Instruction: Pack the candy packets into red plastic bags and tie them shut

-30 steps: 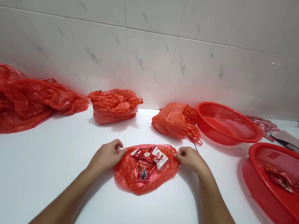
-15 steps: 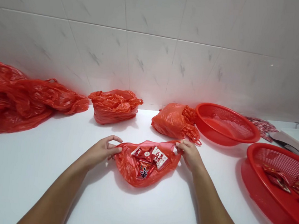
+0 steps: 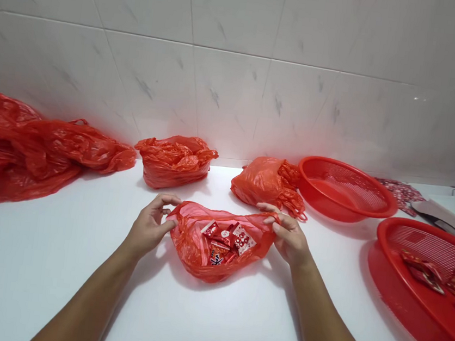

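A red plastic bag (image 3: pixel 189 248) sits at lower centre of the white counter (image 3: pixel 35 269), snack packets (image 3: pixel 223 241) inside (mouth pulled wide). The left hand (image 3: pixel 149 224) and right hand (image 3: pixel 288 237) each pinch one rim, fingers half-curled; a red plastic basket (image 3: pixel 397 228) sits at right.

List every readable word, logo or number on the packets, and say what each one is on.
Nothing can be quoted; no text is legible.
White rectangular paper packet: red rounded marks, too small to read.
Shiny red rectangular packet: white lettering, too blurred to read.
Shiny red upper packet: white marks, too small to read.
Shiny red wrappers in the basket: markings too blurred to read.
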Demonstrator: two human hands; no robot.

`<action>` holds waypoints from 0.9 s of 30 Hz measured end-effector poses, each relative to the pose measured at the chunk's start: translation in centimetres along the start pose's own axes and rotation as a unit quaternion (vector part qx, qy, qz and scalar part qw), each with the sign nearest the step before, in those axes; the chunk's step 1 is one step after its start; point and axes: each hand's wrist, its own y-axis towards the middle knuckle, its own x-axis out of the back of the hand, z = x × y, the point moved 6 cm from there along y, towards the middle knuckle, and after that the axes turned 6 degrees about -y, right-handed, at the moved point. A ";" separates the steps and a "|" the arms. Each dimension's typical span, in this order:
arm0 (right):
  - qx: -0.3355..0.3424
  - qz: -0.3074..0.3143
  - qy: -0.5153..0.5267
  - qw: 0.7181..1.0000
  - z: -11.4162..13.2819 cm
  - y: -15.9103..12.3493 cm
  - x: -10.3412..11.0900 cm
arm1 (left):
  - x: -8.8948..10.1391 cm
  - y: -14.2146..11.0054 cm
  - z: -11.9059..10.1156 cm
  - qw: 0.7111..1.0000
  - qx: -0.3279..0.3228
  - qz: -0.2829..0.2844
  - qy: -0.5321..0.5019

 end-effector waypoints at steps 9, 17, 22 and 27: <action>-0.001 -0.010 0.017 1.000 0.1 -0.2 -0.3 | -1.5 -1.7 0.4 0.896 -0.058 0.233 0.374; -0.005 -0.026 0.034 0.999 0.2 -0.3 -0.3 | -1.5 -1.1 0.7 0.924 -0.050 0.191 0.328; -0.010 -0.028 0.044 0.999 0.3 -0.3 -0.4 | -1.2 -0.8 -0.5 0.970 -0.046 0.147 0.186; -0.003 -0.032 0.048 0.998 0.4 -0.3 -0.3 | -0.7 -0.5 -0.4 0.988 -0.007 0.116 0.103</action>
